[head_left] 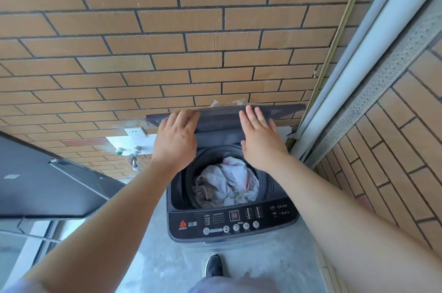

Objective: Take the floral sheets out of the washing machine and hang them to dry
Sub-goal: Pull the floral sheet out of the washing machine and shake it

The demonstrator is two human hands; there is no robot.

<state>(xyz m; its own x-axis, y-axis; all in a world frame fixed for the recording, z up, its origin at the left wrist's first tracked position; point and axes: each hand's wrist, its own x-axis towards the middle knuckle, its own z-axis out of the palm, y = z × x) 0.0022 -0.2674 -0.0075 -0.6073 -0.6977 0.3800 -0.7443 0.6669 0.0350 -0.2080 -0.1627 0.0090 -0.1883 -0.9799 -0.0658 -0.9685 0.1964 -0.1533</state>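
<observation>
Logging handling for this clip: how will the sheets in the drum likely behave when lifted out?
The sheets lie crumpled in soft folds, so they will likely be floppy and sag. Sitting in the washing machine, they are probably damp and heavy for their size. They are bunched against a brownish cloth, which may drag along.

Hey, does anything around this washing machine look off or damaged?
Nothing looks damaged. Scraps of clear plastic stick up behind the raised lid, and a wall socket sits just above the water taps.
</observation>
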